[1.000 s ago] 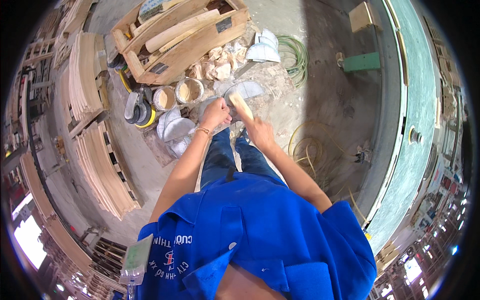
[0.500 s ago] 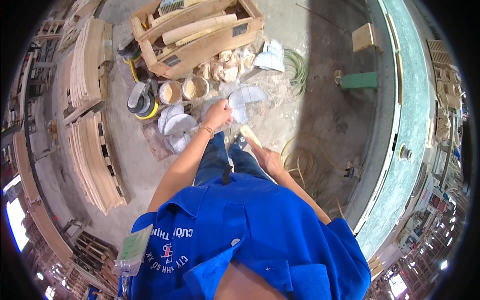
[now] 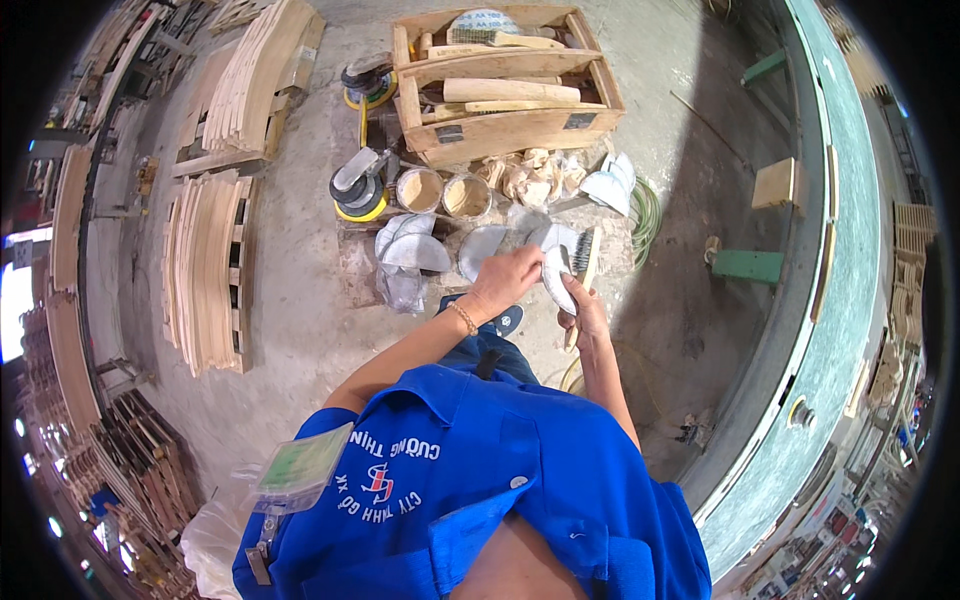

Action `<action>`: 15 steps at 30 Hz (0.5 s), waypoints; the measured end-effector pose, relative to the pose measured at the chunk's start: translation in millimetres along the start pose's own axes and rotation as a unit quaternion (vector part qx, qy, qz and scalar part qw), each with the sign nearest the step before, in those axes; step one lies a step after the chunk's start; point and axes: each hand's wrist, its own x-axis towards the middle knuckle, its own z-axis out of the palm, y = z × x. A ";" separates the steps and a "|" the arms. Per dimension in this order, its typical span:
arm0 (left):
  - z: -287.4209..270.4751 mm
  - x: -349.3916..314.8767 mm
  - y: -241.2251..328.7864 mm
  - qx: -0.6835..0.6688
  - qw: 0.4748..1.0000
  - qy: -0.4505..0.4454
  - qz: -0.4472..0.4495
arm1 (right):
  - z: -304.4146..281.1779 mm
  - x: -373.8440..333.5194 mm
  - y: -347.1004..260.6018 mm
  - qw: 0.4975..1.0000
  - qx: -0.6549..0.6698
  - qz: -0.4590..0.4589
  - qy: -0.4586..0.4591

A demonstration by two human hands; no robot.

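Note:
My left hand (image 3: 506, 281) pinches the edge of a pale, bent sanding disc (image 3: 556, 283) in front of my body. My right hand (image 3: 588, 314) grips a wire brush (image 3: 592, 254) with a wooden handle, bristles up. The right thumb also rests against the sanding disc. Beyond my hands, another sanding disc (image 3: 482, 250) lies on the dusty board. Folded grey discs (image 3: 413, 248) are heaped to its left. Two round tubs of tan paste or powder, a left tub (image 3: 419, 189) and a right tub (image 3: 467, 196), stand behind them.
A wooden tool box (image 3: 515, 136) stands at the far side, with crumpled paper (image 3: 535, 177) before it. Left are a yellow-rimmed sander (image 3: 360, 187) and stacked curved wood slats (image 3: 200, 275). A coiled green hose (image 3: 648, 222) lies right, beside a long green-topped bench (image 3: 835, 270).
My right hand has risen with the brush from beside my leg to meet my left. A sanding disc is now lifted between both hands. The view has shifted, so the scene sits further right.

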 end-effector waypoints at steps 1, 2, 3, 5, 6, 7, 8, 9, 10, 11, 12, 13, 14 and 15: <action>2.0 0.5 -1.5 -0.100 0.992 0.012 -0.076 | 2.0 4.3 -0.8 1.000 -0.015 -0.014 0.003; 3.8 1.0 -3.6 -0.199 0.968 0.022 -0.150 | 4.4 9.2 -1.3 0.999 -0.029 -0.028 0.007; 1.9 0.1 -8.2 -0.381 0.885 -0.012 -0.268 | 6.7 14.1 -1.8 0.998 -0.043 -0.042 0.012; -1.7 1.8 -15.3 -0.415 0.847 -0.043 -0.330 | 11.4 19.3 -1.1 0.995 -0.072 -0.062 0.038; -3.2 3.1 -19.1 -0.430 0.826 -0.060 -0.360 | 13.0 22.2 -1.6 0.991 -0.104 -0.079 0.029; -4.3 2.0 -23.8 -0.420 0.825 -0.085 -0.369 | 14.4 23.5 -0.7 0.986 -0.135 -0.094 0.018; -5.0 3.5 -29.1 -0.416 0.819 -0.094 -0.384 | 15.0 25.2 -0.8 0.980 -0.165 -0.109 0.008; -5.6 7.1 -35.1 -0.412 0.813 -0.104 -0.399 | 15.6 29.3 -3.1 0.976 -0.198 -0.095 0.011; -2.9 9.3 -41.4 -0.408 0.805 -0.115 -0.414 | 15.3 35.2 -2.7 0.961 -0.240 -0.133 0.030; 0.6 12.8 -45.5 -0.375 0.823 -0.114 -0.411 | 14.9 41.2 -1.6 0.943 -0.282 -0.171 0.052; 6.3 16.9 -47.9 -0.360 0.831 -0.107 -0.411 | 13.1 44.4 0.6 0.920 -0.323 -0.209 0.073; 8.2 19.4 -51.2 -0.343 0.838 -0.095 -0.414 | 18.1 44.2 2.8 0.854 -0.386 -0.332 0.108; 10.5 20.4 -53.4 -0.325 0.845 -0.083 -0.417 | 18.2 41.1 2.6 0.835 -0.410 -0.350 0.109; 17.1 22.1 -52.5 -0.254 0.870 -0.081 -0.415 | 16.3 36.8 1.3 0.816 -0.432 -0.368 0.111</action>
